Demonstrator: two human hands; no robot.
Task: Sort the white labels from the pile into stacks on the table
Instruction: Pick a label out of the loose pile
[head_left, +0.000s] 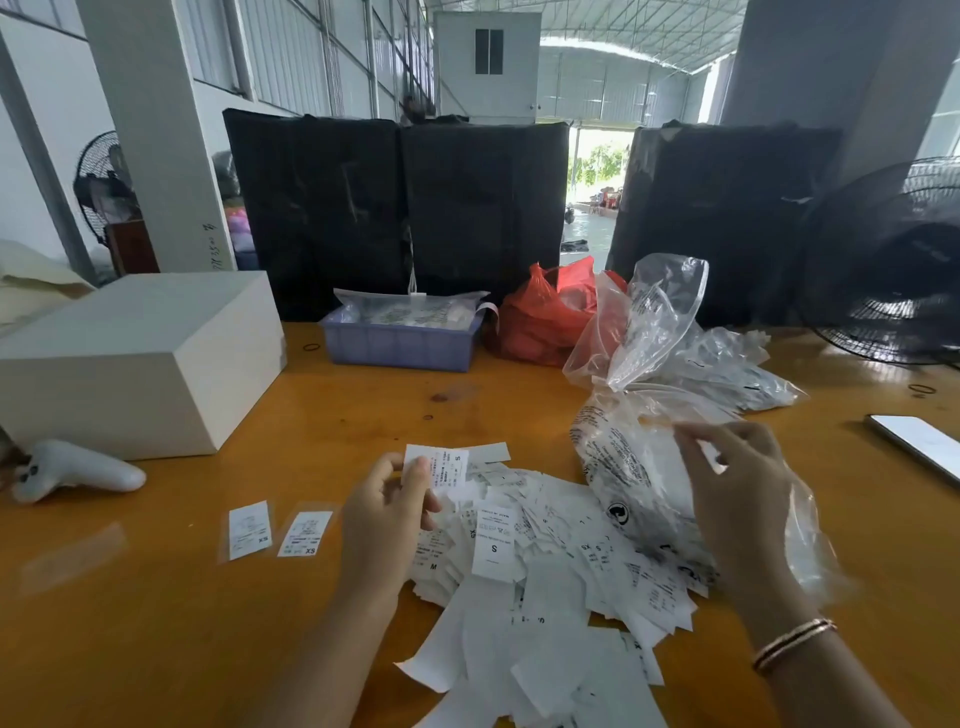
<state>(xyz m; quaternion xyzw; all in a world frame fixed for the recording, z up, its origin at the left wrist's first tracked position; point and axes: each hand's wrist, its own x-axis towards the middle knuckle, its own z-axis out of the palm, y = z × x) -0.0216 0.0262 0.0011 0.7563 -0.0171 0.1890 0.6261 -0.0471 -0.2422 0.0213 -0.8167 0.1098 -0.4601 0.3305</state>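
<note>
Holding a white label (440, 467) marked S between thumb and fingers, the left hand (387, 512) has it lifted just above the far edge of the pile (545, 561), which lies loose on the table (156, 623) between the two hands and spreads toward the person. The right hand (743, 488) is raised over the pile's right side, fingers loosely curled and thumb near fingertip; it looks blurred, and I cannot tell whether it pinches a thin clear sleeve or nothing at all.

To the left of the left hand lie two small labels (250, 529) (305, 533) marked XS, side by side and apart, likely the start of stacks. The step in hand seems to be reading the size on the held label. Next it would need a place: no S stack shows, so a fresh spot beside the XS ones looks right.

Beyond the right hand sit crumpled clear bags (654, 332), one partly under it. Farther off stand a blue tray (400, 345) and a red bag (550, 312); a white box (140, 358) lies beyond the left hand.

Most print in the pile is too small to read, many labels lie face down, and the near edge is cut off.
</note>
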